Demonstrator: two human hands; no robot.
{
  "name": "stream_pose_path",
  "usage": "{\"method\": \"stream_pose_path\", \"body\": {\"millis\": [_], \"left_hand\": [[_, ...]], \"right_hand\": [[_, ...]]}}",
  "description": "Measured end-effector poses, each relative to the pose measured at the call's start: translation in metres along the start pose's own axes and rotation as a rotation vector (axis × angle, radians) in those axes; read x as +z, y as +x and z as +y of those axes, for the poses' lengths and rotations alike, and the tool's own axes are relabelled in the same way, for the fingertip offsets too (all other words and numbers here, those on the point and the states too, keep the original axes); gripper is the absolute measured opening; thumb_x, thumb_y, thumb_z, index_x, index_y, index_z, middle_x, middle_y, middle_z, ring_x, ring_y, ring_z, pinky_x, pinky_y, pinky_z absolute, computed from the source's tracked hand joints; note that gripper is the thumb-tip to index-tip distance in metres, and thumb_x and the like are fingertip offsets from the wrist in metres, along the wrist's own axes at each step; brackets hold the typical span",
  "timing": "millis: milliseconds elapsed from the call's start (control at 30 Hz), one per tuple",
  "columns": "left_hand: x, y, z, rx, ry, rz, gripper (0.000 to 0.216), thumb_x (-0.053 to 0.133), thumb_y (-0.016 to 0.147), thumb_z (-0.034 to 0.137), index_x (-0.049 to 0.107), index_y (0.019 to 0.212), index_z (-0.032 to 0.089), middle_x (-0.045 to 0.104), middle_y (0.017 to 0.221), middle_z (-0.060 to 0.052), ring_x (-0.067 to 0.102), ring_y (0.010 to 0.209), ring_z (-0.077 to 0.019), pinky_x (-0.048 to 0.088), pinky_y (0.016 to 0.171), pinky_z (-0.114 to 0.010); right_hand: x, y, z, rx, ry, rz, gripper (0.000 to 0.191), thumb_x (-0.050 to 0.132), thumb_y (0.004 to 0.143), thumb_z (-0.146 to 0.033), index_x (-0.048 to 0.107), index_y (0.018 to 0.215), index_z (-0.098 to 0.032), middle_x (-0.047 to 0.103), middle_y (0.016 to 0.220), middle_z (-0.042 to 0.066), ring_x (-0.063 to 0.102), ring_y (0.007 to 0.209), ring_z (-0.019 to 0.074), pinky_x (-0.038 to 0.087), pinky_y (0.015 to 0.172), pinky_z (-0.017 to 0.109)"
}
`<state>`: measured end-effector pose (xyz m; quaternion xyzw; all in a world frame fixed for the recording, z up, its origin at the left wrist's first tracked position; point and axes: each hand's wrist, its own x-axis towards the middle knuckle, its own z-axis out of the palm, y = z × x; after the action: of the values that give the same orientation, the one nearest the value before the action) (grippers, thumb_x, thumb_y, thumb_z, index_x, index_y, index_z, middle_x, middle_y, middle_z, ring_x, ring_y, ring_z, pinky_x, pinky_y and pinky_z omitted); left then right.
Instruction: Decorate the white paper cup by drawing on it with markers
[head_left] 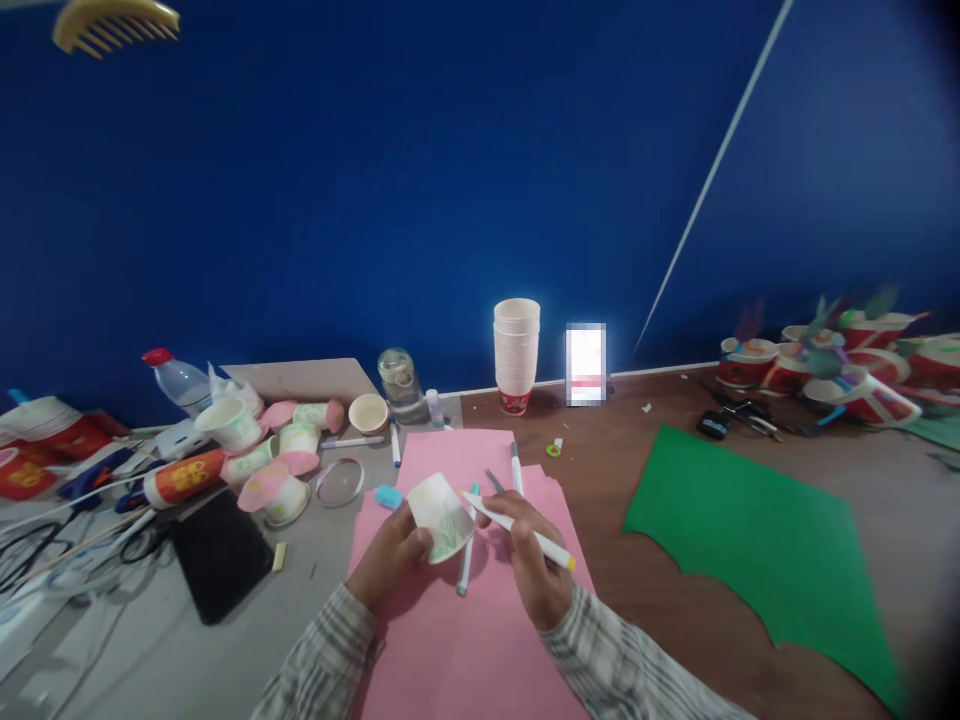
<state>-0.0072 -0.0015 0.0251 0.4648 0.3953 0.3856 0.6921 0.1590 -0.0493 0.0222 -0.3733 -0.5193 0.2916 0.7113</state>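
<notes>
My left hand (390,560) grips a white paper cup (441,515) turned on its side, with green marks on its wall. My right hand (532,565) pinches a white marker (517,525) with a yellow end, its tip touching the cup. Both hands hover over pink paper sheets (465,640). A teal marker (466,560) lies on the pink paper under the cup. Two more pens (516,466) lie just beyond the hands.
A green sheet (757,550) lies at right. A stack of paper cups (516,355) and a lit phone (586,363) stand by the blue wall. Decorated cups (277,460), a bottle (178,380), a black tablet (221,565) and scissors clutter the left. Red cup crafts (847,370) sit far right.
</notes>
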Motion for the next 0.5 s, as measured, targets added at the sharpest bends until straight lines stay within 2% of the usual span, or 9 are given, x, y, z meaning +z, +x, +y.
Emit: {"method": "stream_pose_path", "body": {"millis": [100,233,333,500], "left_hand": [[-0.004,0.0,0.0,0.085,0.062,-0.053,0.042,0.069,0.05,0.044,0.063,0.077,0.011,0.054,0.05,-0.001,0.039,0.044,-0.0139,0.034,0.045,-0.028],[-0.01,0.002,-0.003,0.065,0.087,-0.044,0.039,0.068,0.053,0.041,0.061,0.077,0.011,0.047,0.046,0.002,0.032,0.039,-0.0104,0.027,0.039,-0.025],[-0.01,0.002,-0.005,0.081,0.071,-0.027,0.045,0.068,0.052,0.044,0.061,0.082,0.011,0.049,0.049,0.001,0.033,0.04,-0.011,0.027,0.04,-0.026],[-0.003,-0.001,-0.004,0.108,0.09,0.021,0.049,0.069,0.048,0.047,0.061,0.081,0.011,0.057,0.059,-0.004,0.042,0.049,-0.016,0.033,0.044,-0.028]], "right_hand": [[0.004,-0.006,0.0,-0.011,-0.059,-0.064,0.024,0.051,0.079,-0.032,0.068,0.089,-0.02,0.068,0.069,0.004,0.063,0.062,0.0212,0.053,0.058,0.036],[0.009,-0.015,0.003,-0.11,-0.214,-0.065,0.018,0.057,0.073,-0.018,0.069,0.086,-0.024,0.073,0.079,0.005,0.067,0.071,0.0229,0.055,0.066,0.035],[0.01,-0.019,0.005,-0.135,-0.311,-0.049,0.019,0.058,0.071,-0.017,0.069,0.084,-0.025,0.075,0.081,0.004,0.069,0.076,0.0241,0.055,0.07,0.034],[0.01,-0.017,0.005,-0.119,-0.353,-0.05,0.017,0.057,0.071,-0.018,0.068,0.081,-0.024,0.074,0.076,0.004,0.069,0.072,0.0232,0.056,0.065,0.031]]}}
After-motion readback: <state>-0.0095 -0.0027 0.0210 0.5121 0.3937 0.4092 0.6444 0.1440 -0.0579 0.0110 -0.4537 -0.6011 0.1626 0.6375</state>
